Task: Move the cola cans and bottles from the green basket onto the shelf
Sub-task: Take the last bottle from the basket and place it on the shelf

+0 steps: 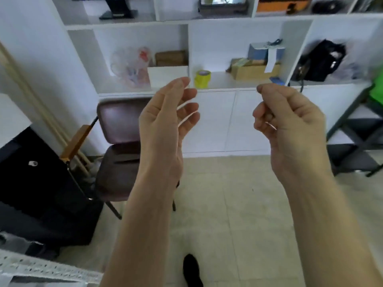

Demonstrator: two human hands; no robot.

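Note:
Both my hands are raised in front of me over the tiled floor, and neither holds anything. My left hand (165, 119) is loosely open, fingers apart and curved. My right hand (288, 121) is curled with its fingers folded in, nothing in them. A green shape (377, 92) shows at the right edge, on top of a dark metal rack (352, 129); it may be the green basket, but most of it is cut off. I see no cola cans or bottles. The white wall shelf (207, 90) stands straight ahead behind my hands.
On the shelf sit a yellow tape roll (202, 78), a cardboard box (252, 71), a white box (165, 76), a plastic bag (130, 65) and a black bag (323, 61). A brown chair (120, 146) and a black case (41, 189) stand at left. My shoe (191, 270) is below.

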